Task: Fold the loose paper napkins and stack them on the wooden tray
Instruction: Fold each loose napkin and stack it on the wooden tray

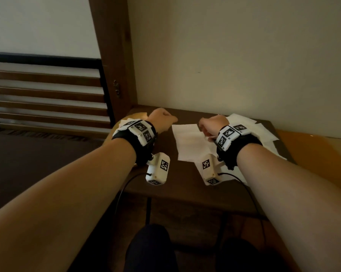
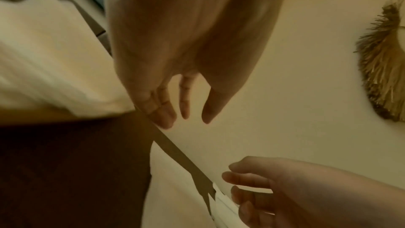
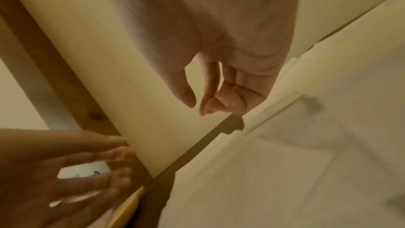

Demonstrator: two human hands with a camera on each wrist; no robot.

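Observation:
A flat white napkin (image 1: 187, 138) lies on the dark wooden table (image 1: 185, 185), between my two hands. My left hand (image 1: 163, 118) hovers at its left edge, over the wooden tray (image 1: 135, 115). A folded white napkin (image 1: 122, 125) lies on the tray, mostly hidden by my wrist. In the left wrist view, my left hand (image 2: 186, 120) has relaxed fingers and holds nothing. My right hand (image 1: 211, 124) hangs above the napkin's right edge. Its fingers (image 3: 203, 110) are loosely curled and empty. A pile of loose napkins (image 1: 258, 132) lies under my right wrist.
The table stands against a plain wall (image 1: 224, 55), with a wooden post (image 1: 114, 55) at its back left corner. A slatted frame (image 1: 44, 91) runs to the left. A straw ornament (image 2: 383, 75) hangs on the wall. My knees (image 1: 150, 250) are below the front edge.

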